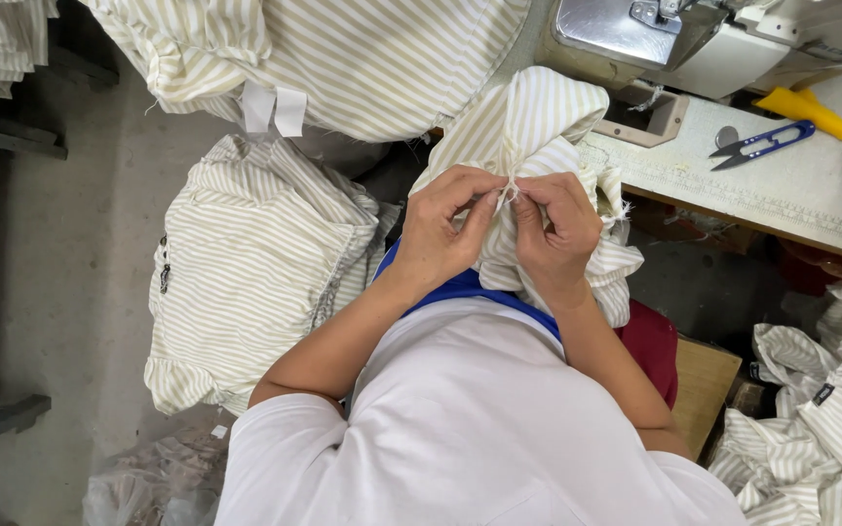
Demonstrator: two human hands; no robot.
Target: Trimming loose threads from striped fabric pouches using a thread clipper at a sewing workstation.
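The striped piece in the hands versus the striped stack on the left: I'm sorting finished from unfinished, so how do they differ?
The striped piece is bunched and pinched by the left hand and right hand; the striped stack lies folded flat, untouched. The piece rests against the sewing table; the stack sits lower, beside the person. Both share beige-and-white stripes.

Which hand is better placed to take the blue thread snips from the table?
Probably the right hand: the blue thread snips lie on the sewing table to its right; the left hand is farther.
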